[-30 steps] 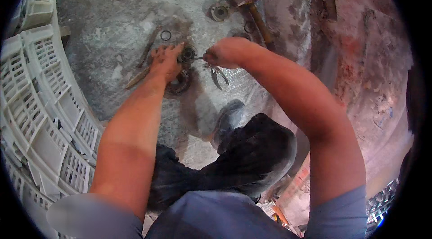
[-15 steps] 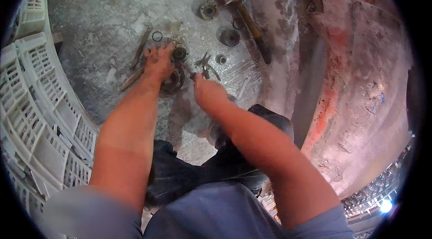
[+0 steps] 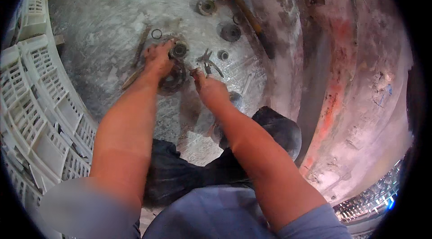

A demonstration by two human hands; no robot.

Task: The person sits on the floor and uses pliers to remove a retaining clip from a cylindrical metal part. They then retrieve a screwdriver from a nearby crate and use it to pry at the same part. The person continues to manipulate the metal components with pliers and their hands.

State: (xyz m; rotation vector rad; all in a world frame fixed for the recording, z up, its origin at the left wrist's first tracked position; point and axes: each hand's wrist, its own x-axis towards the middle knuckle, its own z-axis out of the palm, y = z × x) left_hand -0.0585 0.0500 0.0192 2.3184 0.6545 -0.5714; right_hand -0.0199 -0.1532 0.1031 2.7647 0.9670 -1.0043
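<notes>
My left hand (image 3: 158, 59) rests on a round dark metal part (image 3: 173, 78) lying on the grey concrete floor, its fingers by a smaller bearing-like piece (image 3: 179, 50) on top. My right hand (image 3: 208, 89) sits just to the right with its fingers curled; what the fingertips pinch is too small to tell. A pair of pliers (image 3: 208, 61) lies on the floor just beyond my right fingertips.
A hammer (image 3: 245, 5) lies at the top with round metal parts (image 3: 207, 6) (image 3: 231, 32) and a small ring (image 3: 156, 34) near it. White plastic crates (image 3: 36, 117) stand along the left. A worn reddish wall (image 3: 360, 86) rises on the right. My dark-trousered legs fill the lower middle.
My right hand has come off the pliers and drawn back toward me, leaving them on the floor. My left hand stays on the round part. The view shifted.
</notes>
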